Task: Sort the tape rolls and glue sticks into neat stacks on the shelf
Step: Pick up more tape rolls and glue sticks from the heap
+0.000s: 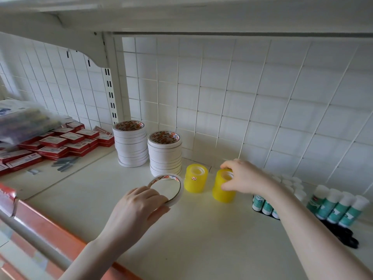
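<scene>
Left hand (141,203) grips a single white tape roll (168,187), fingers curled over its near rim, the roll tilted just in front of the nearer of two white tape stacks (164,153). Right hand (241,177) pinches the top of a yellow tape stack (224,187), thumb in front and fingers behind; a second yellow stack (196,180) stands just left of those fingers. To do the step well, level the white roll before setting it on the nearer stack, and square the yellow stack with light, even pressure. Glue sticks (341,207) stand upright right of the right wrist. The cream shelf (201,239) is backed by a white wire grid (242,98); red boxes (60,144) lie well left.
</scene>
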